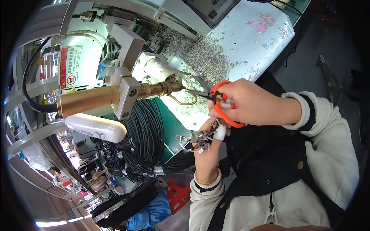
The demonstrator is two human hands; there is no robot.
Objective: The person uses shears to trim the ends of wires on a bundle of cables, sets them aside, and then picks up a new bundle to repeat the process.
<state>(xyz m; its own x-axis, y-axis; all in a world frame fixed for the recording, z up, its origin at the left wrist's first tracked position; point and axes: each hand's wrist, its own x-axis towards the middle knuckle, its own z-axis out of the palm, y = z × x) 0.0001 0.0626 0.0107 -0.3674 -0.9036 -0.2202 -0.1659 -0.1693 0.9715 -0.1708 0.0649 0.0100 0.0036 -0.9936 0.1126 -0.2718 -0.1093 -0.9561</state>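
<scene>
In my right hand (252,102) is a pair of scissors with orange handles (232,120), my fingers closed around the loops. Their blades (198,92) are parted and point left, close to the narrow tip of a brass-coloured machine head (90,101). Below, my left hand (208,156) is closed on a bunch of cable ends (199,141) with small metal connectors and short coloured wires. A white cover (220,131) wraps one fingertip. My right hand partly hides the left fingers.
Small metal pieces (196,57) lie scattered thickly over the worktop (246,54). Coiled black cables (144,127) lie on the green surface at left. A metal bracket (127,94) holds the brass head. Beyond are a red stool (179,192) and another person's blue sleeve (152,213).
</scene>
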